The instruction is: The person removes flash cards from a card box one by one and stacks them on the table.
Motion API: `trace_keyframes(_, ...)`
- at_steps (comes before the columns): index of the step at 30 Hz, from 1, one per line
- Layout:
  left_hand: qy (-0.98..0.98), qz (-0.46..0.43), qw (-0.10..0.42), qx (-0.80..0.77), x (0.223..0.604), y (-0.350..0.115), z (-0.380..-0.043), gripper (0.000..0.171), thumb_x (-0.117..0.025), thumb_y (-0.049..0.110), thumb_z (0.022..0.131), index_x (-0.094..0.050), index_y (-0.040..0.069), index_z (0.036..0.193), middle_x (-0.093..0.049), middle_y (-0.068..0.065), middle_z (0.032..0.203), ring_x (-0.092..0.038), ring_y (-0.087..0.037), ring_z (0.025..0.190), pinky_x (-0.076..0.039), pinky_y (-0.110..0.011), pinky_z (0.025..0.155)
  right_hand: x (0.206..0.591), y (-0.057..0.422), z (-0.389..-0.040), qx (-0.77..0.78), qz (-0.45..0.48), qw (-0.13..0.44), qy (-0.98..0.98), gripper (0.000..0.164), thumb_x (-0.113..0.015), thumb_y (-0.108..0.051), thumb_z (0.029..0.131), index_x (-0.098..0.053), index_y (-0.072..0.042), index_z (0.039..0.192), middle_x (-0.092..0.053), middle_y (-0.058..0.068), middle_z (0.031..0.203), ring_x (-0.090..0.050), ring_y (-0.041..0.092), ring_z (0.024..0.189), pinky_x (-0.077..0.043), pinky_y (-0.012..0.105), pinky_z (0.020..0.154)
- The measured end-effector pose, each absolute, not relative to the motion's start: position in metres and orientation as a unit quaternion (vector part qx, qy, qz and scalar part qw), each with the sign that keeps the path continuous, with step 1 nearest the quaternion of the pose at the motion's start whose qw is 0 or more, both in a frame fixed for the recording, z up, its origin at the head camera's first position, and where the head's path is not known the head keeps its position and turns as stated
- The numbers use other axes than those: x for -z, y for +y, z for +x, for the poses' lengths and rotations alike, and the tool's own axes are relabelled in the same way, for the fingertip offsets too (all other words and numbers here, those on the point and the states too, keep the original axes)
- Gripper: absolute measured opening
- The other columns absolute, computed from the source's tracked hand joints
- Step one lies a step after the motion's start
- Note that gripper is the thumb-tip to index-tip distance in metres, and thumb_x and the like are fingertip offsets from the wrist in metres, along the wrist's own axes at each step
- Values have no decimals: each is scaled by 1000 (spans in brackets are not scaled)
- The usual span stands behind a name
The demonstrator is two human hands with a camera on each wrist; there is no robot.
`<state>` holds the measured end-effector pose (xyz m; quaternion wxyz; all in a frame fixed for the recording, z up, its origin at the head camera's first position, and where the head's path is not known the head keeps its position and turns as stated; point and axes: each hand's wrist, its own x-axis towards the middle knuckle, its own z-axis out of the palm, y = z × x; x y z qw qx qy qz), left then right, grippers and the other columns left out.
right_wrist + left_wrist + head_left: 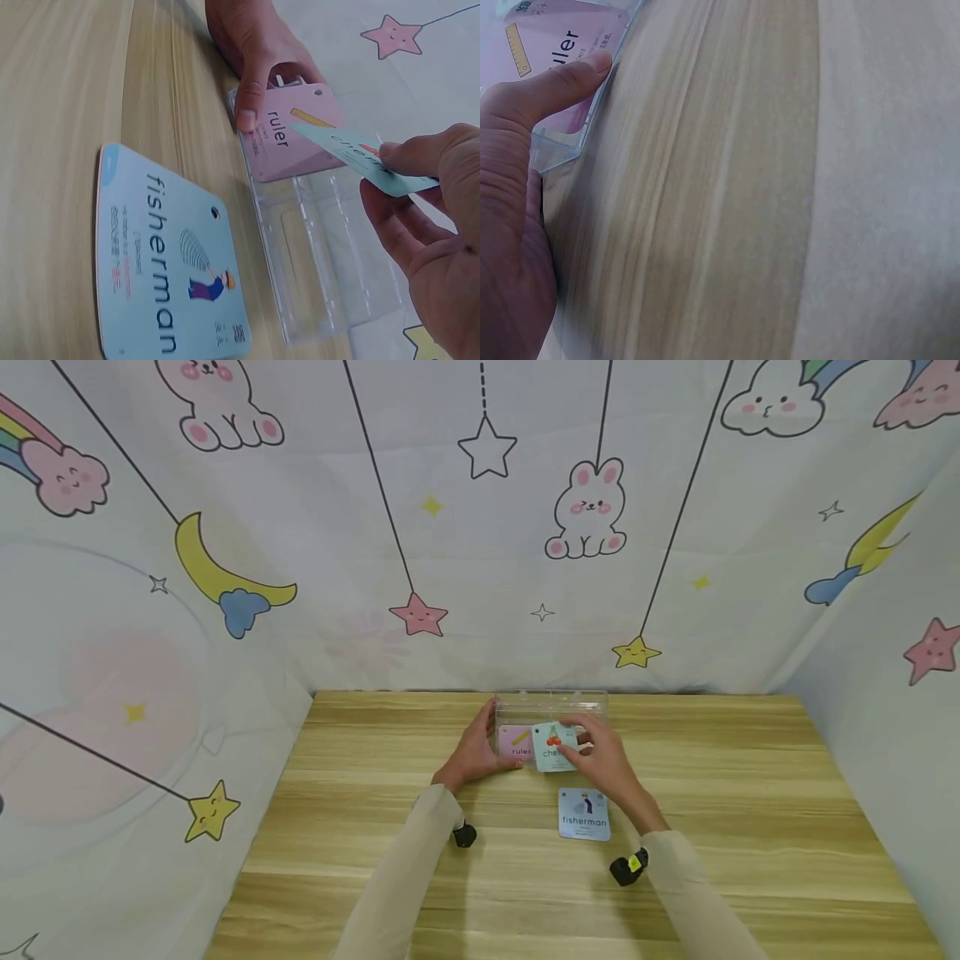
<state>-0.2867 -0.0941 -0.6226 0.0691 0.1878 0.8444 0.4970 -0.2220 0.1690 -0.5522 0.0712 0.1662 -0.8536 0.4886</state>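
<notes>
A clear plastic box (551, 699) lies open near the table's back edge. My left hand (474, 752) grips its left side, the thumb over the front edge beside a pink "ruler" card (289, 131) in the box's left part. The right hand (609, 767) pinches a mint-green card (552, 753) with a cherry picture, partly covered by the fingers. That card is held tilted above the box in the right wrist view, overlapping the ruler card. A light blue "fisherman" card (583, 818) lies face up on the table in front of the box.
The wood-grain table (750, 827) backs onto a white cloth (487, 560) printed with stars, rabbits and clouds. Cloth also hangs at the left and right sides. The box's right part (300, 247) shows clear compartments with ridges.
</notes>
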Motion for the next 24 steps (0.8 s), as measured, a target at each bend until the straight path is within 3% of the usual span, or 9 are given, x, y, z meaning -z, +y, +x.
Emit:
trace_keyframes(9,849,177,74,-491,622,-93,-286,132,-99,25,71,-10,12,167,-29,-12,167,-34,-23,151,-32,-28,121,552,189,-209,-476,141,44,-867,45,-82,-6,90,-64,-8,132,-63,12,131,-70,26,91,-63,31,75)
trace_keyframes(24,847,184,70,-494,623,-94,-286,132,-100,25,70,-11,11,166,-32,-14,165,-35,-26,150,-33,-32,121,570,211,-171,-518,111,-5,-848,48,-82,1,88,-62,2,132,-60,21,126,-73,23,86,-61,23,68)
